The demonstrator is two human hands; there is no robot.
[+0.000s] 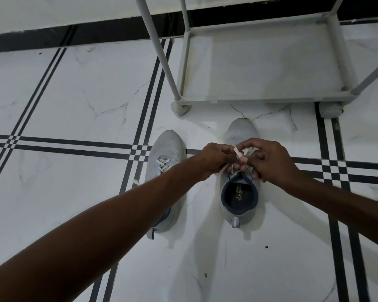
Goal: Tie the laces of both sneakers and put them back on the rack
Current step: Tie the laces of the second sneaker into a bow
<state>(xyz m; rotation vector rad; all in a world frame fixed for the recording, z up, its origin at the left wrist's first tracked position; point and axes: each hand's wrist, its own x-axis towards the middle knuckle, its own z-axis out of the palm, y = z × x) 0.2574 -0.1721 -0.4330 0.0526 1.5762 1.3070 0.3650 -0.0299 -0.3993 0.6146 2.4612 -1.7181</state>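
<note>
Two light grey sneakers stand side by side on the tiled floor, toes pointing at the rack. Over the right sneaker (241,131), my left hand (214,160) and my right hand (275,160) both pinch its cream laces (238,152), which loop between my fingers above the tongue. Its dark blue opening faces me. My left forearm crosses the left sneaker (168,144) and hides its heel half; its laces lie loose, with one end trailing onto the floor at its left side. The grey shoe rack (260,99) stands just beyond the toes, its bottom shelf bare.
The rack's grey poles rise at the top centre and top right, and its feet rest on the floor close to the sneakers' toes. White marble tiles with black stripe borders spread to the left and toward me. A black skirting runs along the wall behind.
</note>
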